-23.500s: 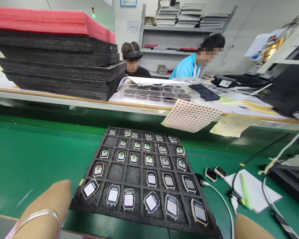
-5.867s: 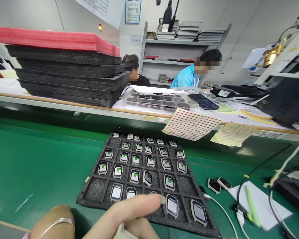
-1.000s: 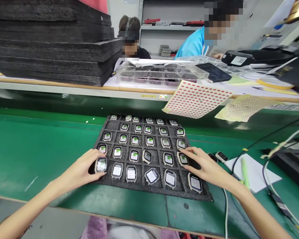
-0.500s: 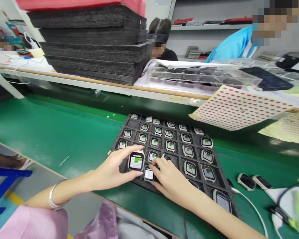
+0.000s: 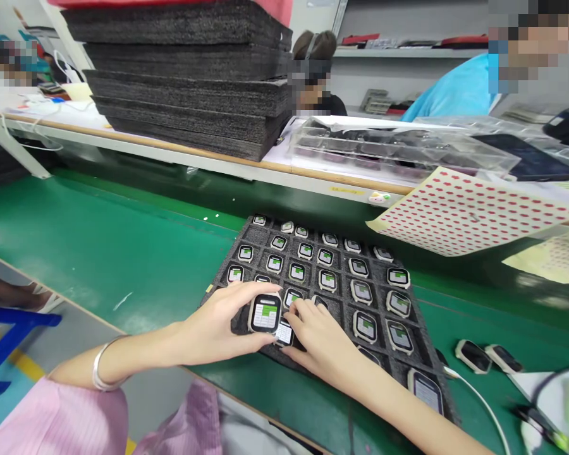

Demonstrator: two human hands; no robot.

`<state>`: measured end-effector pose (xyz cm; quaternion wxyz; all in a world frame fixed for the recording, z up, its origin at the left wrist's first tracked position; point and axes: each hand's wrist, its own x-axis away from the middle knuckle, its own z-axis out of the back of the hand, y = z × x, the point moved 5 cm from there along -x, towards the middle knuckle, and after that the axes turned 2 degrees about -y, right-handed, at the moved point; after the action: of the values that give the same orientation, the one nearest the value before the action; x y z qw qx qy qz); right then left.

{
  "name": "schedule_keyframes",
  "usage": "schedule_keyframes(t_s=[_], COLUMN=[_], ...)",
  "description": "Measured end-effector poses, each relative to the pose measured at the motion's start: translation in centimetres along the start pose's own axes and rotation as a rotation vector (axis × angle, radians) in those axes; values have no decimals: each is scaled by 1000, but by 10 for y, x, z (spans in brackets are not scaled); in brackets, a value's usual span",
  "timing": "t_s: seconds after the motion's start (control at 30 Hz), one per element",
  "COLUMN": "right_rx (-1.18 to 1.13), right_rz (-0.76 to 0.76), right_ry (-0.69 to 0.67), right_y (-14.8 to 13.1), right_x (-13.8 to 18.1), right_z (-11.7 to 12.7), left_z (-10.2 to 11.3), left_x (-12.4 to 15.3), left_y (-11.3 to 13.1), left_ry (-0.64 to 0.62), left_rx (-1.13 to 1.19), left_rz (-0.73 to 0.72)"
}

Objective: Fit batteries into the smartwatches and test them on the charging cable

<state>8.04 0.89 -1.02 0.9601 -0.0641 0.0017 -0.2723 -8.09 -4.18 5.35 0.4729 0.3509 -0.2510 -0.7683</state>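
My left hand (image 5: 227, 322) grips a square smartwatch case (image 5: 265, 313) by its top and bottom edges, between thumb and fingers. Its lit screen shows green and white blocks, and no strap is on it. Just right of it, my right hand (image 5: 320, 332) has its thumb and curled fingers on a second smartwatch (image 5: 284, 332) with a lit, mostly white screen. The left-hand watch partly covers that one. Both are over the front part of a dark foam tray (image 5: 332, 303), whose pockets hold many similar watches, most with lit screens.
Two dark-screened watches (image 5: 474, 356) and a white cable (image 5: 483, 404) lie right of the tray on the green bench (image 5: 99, 253). A sticker sheet (image 5: 459, 212) hangs from the shelf edge. Stacked black foam trays (image 5: 184, 95) and clear plastic trays (image 5: 389, 148) stand above. Other people sit beyond.
My left hand has shifted slightly right with its watch, which now overlaps the watch at my right hand. My right hand stays almost in place. The whole view has moved a little.
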Motion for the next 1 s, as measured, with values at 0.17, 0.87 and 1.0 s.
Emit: schedule_keyframes(t_s=[0.17,0.87,1.0], right_rx=[-126,-1288,-1486], right_rz=[-36,-248,-209], right_ry=[21,282,269], right_y=[3,19,11], right_x=[-1,30,28], right_z=[0,41,45], left_z=[-1,-26,-55], left_x=[-2,4,-9], left_y=[-2,-34,-34], left_ry=[-29,-431,-546], left_rx=[-35,-498,-632], left_rz=[-10,-51,-49])
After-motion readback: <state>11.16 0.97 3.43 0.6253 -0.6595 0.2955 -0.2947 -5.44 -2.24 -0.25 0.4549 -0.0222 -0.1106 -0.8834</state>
